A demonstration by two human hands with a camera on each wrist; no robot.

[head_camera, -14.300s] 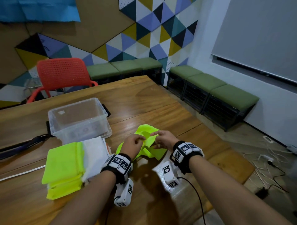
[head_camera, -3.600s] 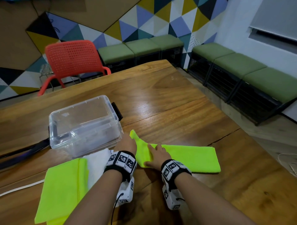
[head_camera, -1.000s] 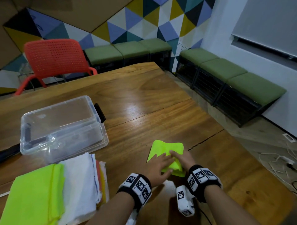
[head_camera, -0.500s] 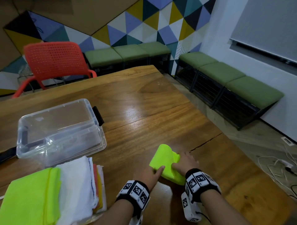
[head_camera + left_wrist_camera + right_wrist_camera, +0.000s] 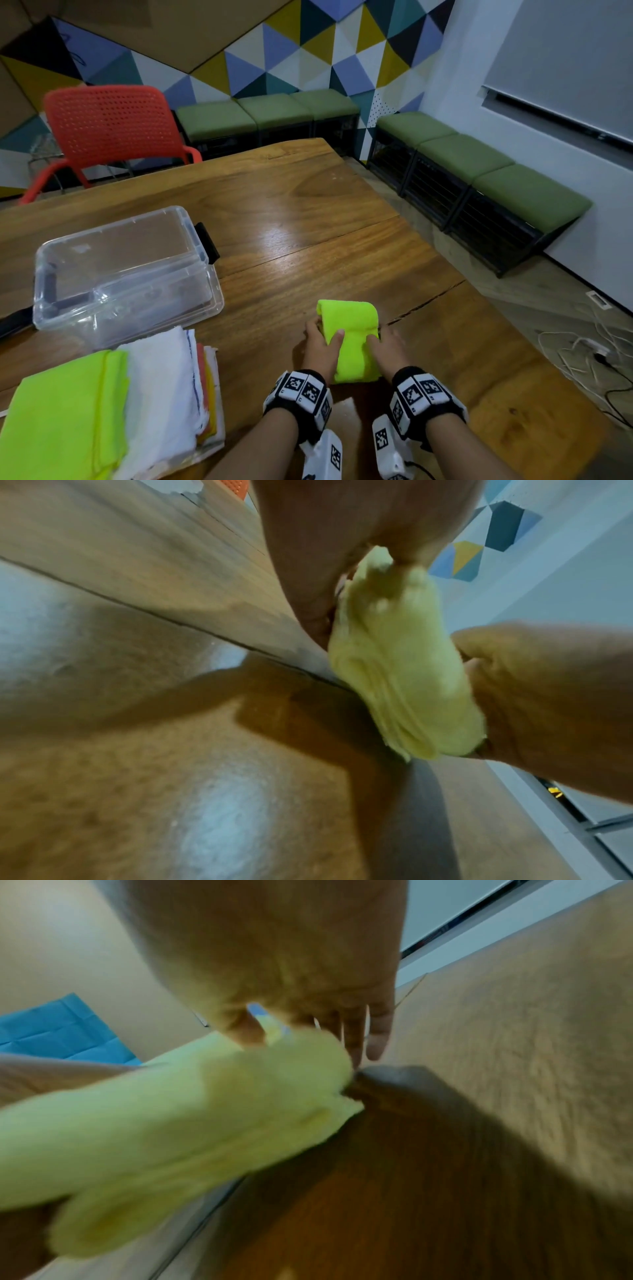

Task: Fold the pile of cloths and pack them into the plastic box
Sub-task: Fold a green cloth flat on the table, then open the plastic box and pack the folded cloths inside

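Note:
A small folded neon-green cloth (image 5: 352, 337) is held between both hands just above the wooden table, near its front edge. My left hand (image 5: 322, 346) grips its left side, thumb on top. My right hand (image 5: 383, 347) grips its right side. In the left wrist view the folded green cloth (image 5: 400, 674) shows its layered edge, pinched by both hands. In the right wrist view the cloth (image 5: 171, 1123) is blurred, thumb on top and fingers behind. The clear plastic box (image 5: 120, 270) stands empty at the left. A pile of cloths (image 5: 102, 414), green and white on top, lies at the front left.
A wooden table (image 5: 308, 222) carries everything, with a crack running towards its right edge. A red chair (image 5: 109, 126) stands behind the table. Green benches (image 5: 479, 171) line the walls. Cables (image 5: 589, 356) lie on the floor at the right.
The long green strip has been folded into a small thick packet. In the last second both hands moved from pressing it flat to gripping its sides and lifting it.

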